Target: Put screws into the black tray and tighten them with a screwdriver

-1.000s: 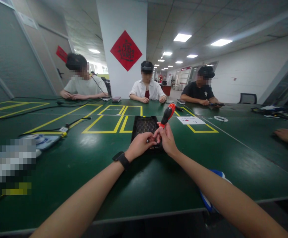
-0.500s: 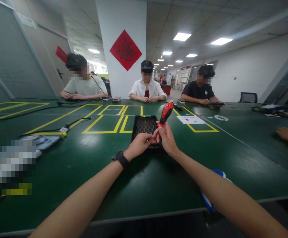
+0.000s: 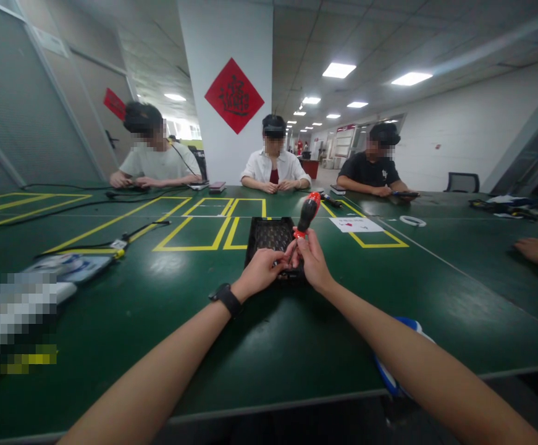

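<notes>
A screwdriver (image 3: 309, 213) with a red and black handle points up and slightly right, its lower end in the fingers of my right hand (image 3: 315, 262). My left hand (image 3: 265, 267), with a black band on the wrist, is closed with its fingertips meeting those of the right. Whatever it pinches is too small or hidden to make out. Under and just beyond both hands lies a black tray (image 3: 251, 232) with a patterned or divided inside. My hands cover its near right part. The screwdriver's tip is hidden by my fingers.
Yellow tape outlines (image 3: 189, 248) mark the green table (image 3: 194, 371). A white paper sheet (image 3: 356, 225) and a white ring (image 3: 412, 220) lie to the right. A blue and white object (image 3: 389, 374) sits under my right forearm. Cables (image 3: 148, 230) run on the left. Three people sit opposite; another person's hand (image 3: 535, 250) rests at right.
Hardly anything differs. Both hands stay over the tray, and the screwdriver's handle has shifted very slightly left.
</notes>
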`<state>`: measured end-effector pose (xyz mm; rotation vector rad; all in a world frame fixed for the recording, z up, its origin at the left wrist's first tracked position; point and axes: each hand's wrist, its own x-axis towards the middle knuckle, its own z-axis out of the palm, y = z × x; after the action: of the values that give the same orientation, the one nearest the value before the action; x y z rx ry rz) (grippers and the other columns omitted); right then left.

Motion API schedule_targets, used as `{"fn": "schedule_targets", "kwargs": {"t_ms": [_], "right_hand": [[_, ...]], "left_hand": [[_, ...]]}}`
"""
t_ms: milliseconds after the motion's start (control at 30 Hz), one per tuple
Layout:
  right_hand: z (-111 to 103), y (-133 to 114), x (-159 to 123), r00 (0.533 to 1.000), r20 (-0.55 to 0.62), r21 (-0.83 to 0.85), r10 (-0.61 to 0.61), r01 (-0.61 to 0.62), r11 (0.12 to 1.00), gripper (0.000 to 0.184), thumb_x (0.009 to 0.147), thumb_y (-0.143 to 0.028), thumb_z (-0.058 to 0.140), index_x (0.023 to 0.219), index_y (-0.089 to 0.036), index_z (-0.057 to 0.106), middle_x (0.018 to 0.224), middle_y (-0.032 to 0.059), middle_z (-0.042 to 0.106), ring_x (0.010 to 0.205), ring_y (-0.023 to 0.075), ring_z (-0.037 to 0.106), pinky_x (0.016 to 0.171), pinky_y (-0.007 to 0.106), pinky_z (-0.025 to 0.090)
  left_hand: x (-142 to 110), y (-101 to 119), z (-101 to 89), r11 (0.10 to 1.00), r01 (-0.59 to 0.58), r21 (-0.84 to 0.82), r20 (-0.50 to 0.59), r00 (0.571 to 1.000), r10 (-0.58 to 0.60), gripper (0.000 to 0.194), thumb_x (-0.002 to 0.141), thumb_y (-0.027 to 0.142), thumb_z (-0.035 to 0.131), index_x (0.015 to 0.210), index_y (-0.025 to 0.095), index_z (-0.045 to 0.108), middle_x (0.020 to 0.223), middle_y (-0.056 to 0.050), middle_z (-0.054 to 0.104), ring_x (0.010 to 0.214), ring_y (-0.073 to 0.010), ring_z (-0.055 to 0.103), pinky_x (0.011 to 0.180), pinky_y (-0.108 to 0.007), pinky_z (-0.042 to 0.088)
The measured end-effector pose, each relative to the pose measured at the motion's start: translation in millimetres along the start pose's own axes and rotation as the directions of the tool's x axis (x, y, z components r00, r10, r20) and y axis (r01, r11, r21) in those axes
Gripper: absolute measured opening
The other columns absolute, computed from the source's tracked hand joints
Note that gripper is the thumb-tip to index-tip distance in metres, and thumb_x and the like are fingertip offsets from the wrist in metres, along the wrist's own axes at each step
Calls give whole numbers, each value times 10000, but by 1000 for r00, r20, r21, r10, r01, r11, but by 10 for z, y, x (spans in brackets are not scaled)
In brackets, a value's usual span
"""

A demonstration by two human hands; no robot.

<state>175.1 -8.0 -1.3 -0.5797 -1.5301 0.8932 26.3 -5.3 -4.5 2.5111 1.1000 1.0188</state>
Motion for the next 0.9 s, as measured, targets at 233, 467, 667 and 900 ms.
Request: {"fn": "schedule_targets", "kwargs": {"t_ms": [233,467,667,900], "right_hand": [[16,-26,-11,1000,-10,-23,-15,14,1000,296,874,-424,370,1080,-213,377,728,-27,578,434,43,436,441,182,358],[-16,10,17,1000,19,25,20,-21,999,333,879,-448,335,1089,-197,400,710,-21,579,427,48,435,431,186,353],[5,-8,3,1000,0,-4,11,-11,1000,320,871,-431,367,1080,-196,423,688,-26,576,416,46,425,427,189,350],[30,-65,-19,1000,-23,-15,-5,4,1000,316,866,-437,375,1074,-202,417,700,-30,576,425,42,442,424,181,353]], "left_hand": [[-15,-34,43,995,97,-8,-55,994,-97,183,735,342,613,755,160,627,701,-9,635,634,-122,543,612,-221,372],[3,10,4,999,26,28,5,1000,-26,125,784,231,546,763,160,647,699,-25,636,672,-136,551,651,-231,377],[6,-4,2,999,-27,31,3,1000,27,109,794,210,526,758,169,621,713,-14,629,691,-134,557,670,-232,386],[-14,-22,32,999,26,24,-36,999,-25,171,718,322,632,739,161,578,697,5,610,640,-123,537,596,-222,366]]}}
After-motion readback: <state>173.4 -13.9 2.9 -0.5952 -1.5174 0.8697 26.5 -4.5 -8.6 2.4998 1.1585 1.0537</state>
